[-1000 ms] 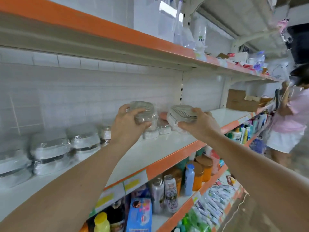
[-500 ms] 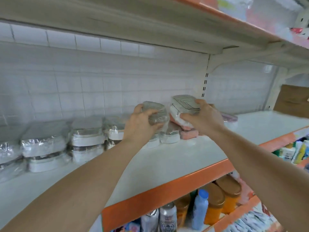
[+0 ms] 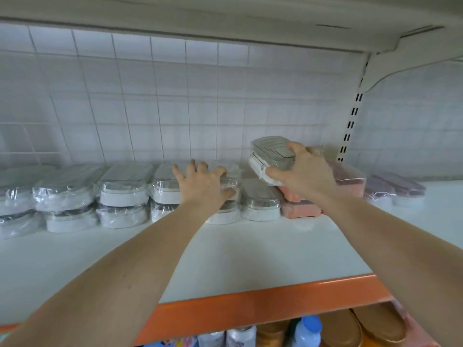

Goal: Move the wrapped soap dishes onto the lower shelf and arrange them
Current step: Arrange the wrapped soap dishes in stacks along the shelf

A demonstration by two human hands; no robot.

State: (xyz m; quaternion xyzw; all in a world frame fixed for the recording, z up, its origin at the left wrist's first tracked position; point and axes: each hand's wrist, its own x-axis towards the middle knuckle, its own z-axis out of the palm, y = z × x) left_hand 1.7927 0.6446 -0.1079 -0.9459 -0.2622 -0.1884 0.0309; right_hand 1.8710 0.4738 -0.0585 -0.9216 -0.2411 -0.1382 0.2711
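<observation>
A wrapped soap dish (image 3: 271, 156) is gripped, tilted, by the right hand (image 3: 302, 171) above a single dish (image 3: 260, 202) in the row along the shelf's (image 3: 250, 249) back edge. It should be levelled and set squarely on that dish. The left hand (image 3: 203, 184) is pressed, fingers spread, on the neighbouring stack (image 3: 226, 194). Pink dishes (image 3: 300, 209) crowd the right side, so little room is left there.

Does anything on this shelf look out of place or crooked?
Only the wrapped soap dish that the right hand holds: it is tilted above the row, not set down. The single white dish below has nothing stacked on it, unlike the stacks to its left.
</observation>
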